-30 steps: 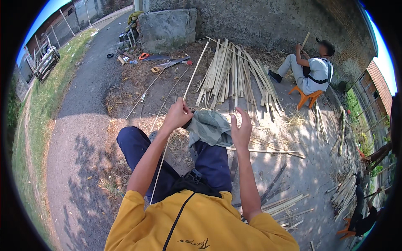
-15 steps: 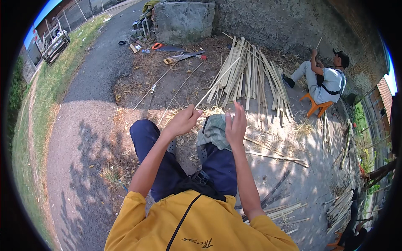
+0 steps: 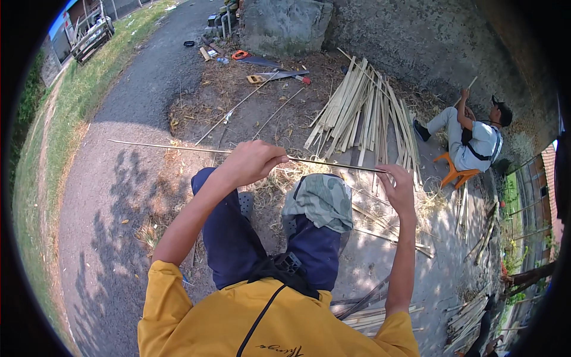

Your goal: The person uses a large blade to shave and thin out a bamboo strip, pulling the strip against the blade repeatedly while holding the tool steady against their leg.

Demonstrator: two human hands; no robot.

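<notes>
A long thin bamboo strip (image 3: 333,163) lies nearly level across the front of me, above my knees. My left hand (image 3: 253,162) is closed round it near its middle, with the light-coloured part reaching out to the left. My right hand (image 3: 397,189) pinches the darker right end between thumb and fingertips. Below the strip, a camouflage cloth (image 3: 318,199) is draped over my right knee. Pale shavings lie on the ground beneath my hands.
Ahead, a big pile of split bamboo strips (image 3: 363,113) leans out from the wall. Handsaws (image 3: 276,75) lie at the far left of it. On the right, a person (image 3: 476,143) sits on an orange stool (image 3: 455,171) holding a stick. More strips (image 3: 380,318) lie at my right side.
The strip has swung from pointing away ahead to lying crosswise. My right hand, free before, has moved right and now grips its end. The view has shifted slightly.
</notes>
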